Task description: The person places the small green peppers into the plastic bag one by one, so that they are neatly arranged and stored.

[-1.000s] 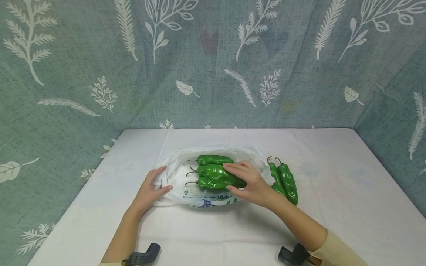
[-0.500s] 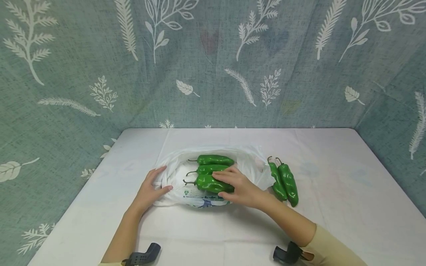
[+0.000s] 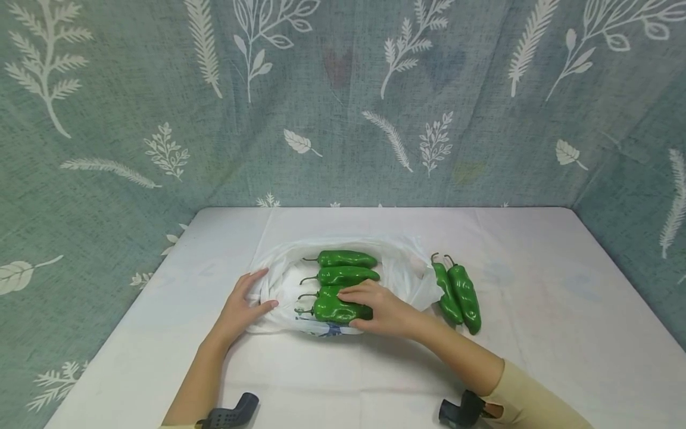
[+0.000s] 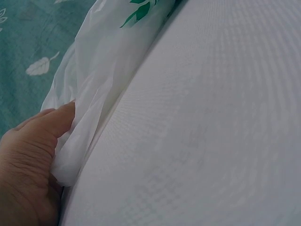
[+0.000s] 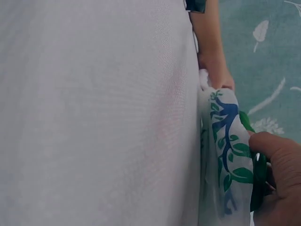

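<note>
A white plastic bag (image 3: 412, 268) lies with its mouth spread toward me, blue and green print on its front side. Several long green peppers lie in a row in its mouth, stems to the left: a far pepper (image 3: 347, 258), one before it (image 3: 343, 275), and a third, partly covered pepper (image 3: 328, 292). My right hand (image 3: 383, 310) grips the nearest green pepper (image 3: 337, 311) by its right end; in the right wrist view fingers (image 5: 277, 155) hold it beside the printed bag wall. My left hand (image 3: 243, 302) holds the bag's left end, its thumb (image 4: 56, 120) over the plastic.
Two more green peppers (image 3: 463, 298) lie on the white tablecloth (image 3: 536, 286) right of the bag, close to the right forearm. A leaf-patterned blue-green curtain (image 3: 343, 119) hangs behind and at both sides of the table.
My right hand has shifted left and nearer with the pepper in its grip, which now lies at the front of the row. Another pepper behind it has come into sight. My left hand stays put.
</note>
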Demonstrator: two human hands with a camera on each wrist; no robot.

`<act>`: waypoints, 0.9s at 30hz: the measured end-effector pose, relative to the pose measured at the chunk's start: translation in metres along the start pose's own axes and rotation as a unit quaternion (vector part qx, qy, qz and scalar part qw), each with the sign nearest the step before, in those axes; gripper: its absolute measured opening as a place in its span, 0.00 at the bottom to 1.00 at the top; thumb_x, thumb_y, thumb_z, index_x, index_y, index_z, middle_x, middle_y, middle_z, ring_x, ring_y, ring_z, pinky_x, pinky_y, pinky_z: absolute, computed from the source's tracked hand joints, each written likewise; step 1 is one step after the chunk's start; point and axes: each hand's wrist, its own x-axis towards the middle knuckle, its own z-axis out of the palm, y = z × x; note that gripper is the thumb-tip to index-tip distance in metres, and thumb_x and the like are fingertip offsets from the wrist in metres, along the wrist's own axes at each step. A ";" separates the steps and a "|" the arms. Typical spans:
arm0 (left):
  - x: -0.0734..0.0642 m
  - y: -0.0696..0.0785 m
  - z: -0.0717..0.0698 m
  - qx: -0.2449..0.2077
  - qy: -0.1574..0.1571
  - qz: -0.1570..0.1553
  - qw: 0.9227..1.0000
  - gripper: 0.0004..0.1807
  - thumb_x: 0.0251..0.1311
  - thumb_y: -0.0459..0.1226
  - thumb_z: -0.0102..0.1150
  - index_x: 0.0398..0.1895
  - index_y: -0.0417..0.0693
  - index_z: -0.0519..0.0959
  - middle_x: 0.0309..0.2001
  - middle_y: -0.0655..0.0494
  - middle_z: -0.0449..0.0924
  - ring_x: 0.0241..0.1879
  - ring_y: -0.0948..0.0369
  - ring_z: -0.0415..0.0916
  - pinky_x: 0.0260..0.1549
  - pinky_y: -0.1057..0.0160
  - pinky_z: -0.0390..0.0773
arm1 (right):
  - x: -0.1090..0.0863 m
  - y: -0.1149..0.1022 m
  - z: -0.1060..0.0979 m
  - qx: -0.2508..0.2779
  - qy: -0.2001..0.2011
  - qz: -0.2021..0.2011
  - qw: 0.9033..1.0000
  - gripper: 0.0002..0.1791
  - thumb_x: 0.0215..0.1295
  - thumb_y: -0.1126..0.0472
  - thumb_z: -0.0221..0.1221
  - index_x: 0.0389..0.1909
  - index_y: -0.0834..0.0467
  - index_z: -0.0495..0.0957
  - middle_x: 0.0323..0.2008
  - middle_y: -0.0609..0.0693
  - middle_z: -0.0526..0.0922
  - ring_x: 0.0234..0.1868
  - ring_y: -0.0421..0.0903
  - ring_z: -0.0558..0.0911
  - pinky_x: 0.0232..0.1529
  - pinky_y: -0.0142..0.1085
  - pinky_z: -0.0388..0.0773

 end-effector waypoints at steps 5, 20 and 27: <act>0.001 0.000 0.000 0.005 0.001 0.008 1.000 0.43 0.50 0.43 0.70 0.69 0.51 0.60 0.68 0.43 0.56 0.70 0.39 0.49 0.64 0.34 0.50 | 0.000 0.000 0.004 0.001 -0.003 -0.001 1.000 0.27 0.53 0.61 0.67 0.55 0.62 0.76 0.55 0.54 0.79 0.56 0.50 0.74 0.57 0.38 0.74; 0.001 0.002 -0.001 0.004 -0.004 0.000 1.000 0.43 0.50 0.44 0.70 0.70 0.52 0.60 0.68 0.43 0.56 0.70 0.39 0.48 0.64 0.33 0.50 | 0.002 -0.002 0.005 -0.023 -0.047 0.030 0.998 0.27 0.55 0.58 0.66 0.57 0.62 0.75 0.56 0.53 0.78 0.57 0.50 0.72 0.59 0.39 0.72; 0.000 0.001 -0.001 0.004 -0.005 -0.003 1.000 0.43 0.50 0.44 0.70 0.70 0.52 0.60 0.68 0.44 0.56 0.70 0.39 0.48 0.64 0.33 0.50 | 0.003 -0.004 0.003 -0.027 -0.060 0.040 0.997 0.27 0.54 0.58 0.67 0.56 0.62 0.76 0.55 0.53 0.78 0.57 0.50 0.71 0.60 0.40 0.71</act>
